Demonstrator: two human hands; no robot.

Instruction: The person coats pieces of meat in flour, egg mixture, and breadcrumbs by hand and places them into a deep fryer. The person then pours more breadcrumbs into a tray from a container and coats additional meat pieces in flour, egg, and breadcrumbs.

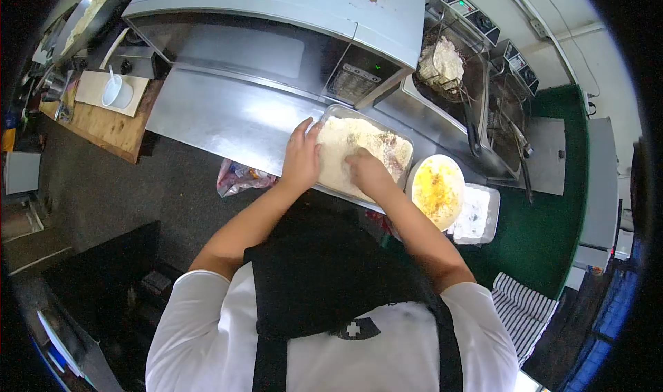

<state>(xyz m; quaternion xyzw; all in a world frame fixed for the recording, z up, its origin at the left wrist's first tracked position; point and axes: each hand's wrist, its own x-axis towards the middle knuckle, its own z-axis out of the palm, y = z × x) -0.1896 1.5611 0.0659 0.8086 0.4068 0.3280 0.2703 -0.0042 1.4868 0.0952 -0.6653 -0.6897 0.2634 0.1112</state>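
Observation:
A metal tray [407,143] filled with pale crumbs [338,133] lies on the steel counter in front of me. At its left rim rests my left hand [302,159], open, fingers stretched out with the tips at the crumbs. My right hand [369,176] reaches into the middle of the crumbs with its fingers bent together; what they hold, if anything, is hidden. Toward the tray's right side the crumbs look darker and clumped. Just right of the tray stands a round bowl [437,192] of yellow, egg-like liquid. A second tray [492,216] with white powder sits beyond it.
Behind the crumb tray stands a microwave-like appliance [276,19]. Fryers with wire baskets are at the back right; one basket holds pale food [442,64], and dark handles [472,133] stick out toward me. A wooden board [114,130] with a white cup [117,92] is far left.

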